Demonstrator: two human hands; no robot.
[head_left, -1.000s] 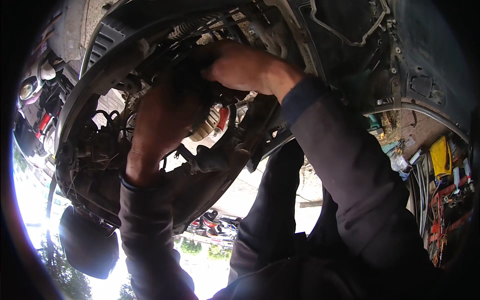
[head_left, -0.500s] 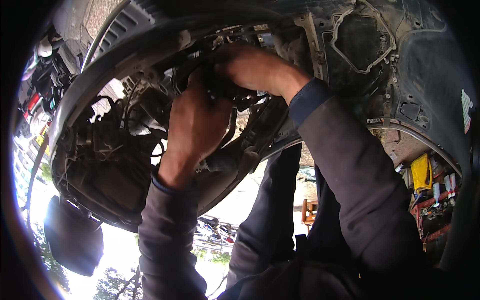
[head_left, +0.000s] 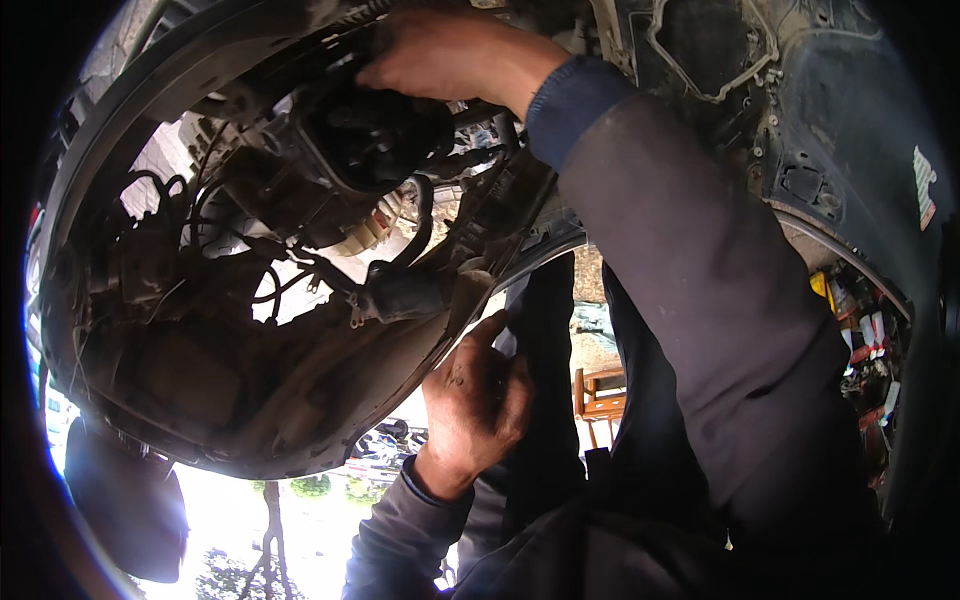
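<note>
My right hand [head_left: 445,55] reaches into the opening of a dark vehicle body and curves over the upper edge of a black, open-faced plastic housing [head_left: 335,165]. Its thumb side rests against that edge, while shadow covers most of the fingertips. Below and to the right, my left hand [head_left: 470,400] hovers beside my trouser leg, apart from the housing. Its fingers point up and its thumb stands away from them; nothing shows in it. Between the two hands are a bent black hose [head_left: 425,225], a pale ribbed part [head_left: 365,232] and a dark cylindrical part [head_left: 405,295].
A curved body rim [head_left: 100,150] arches around the opening, with loose wires [head_left: 270,290] hanging inside. A dark rounded panel [head_left: 125,510] juts out at lower left. To the right stands a stripped panel [head_left: 850,130]; a wooden stool [head_left: 600,395] and assorted tools [head_left: 870,340] lie beyond.
My left hand has come away from the housing and dropped down and right toward my leg. My right hand sits higher and further left in the picture. The whole view has shifted.
</note>
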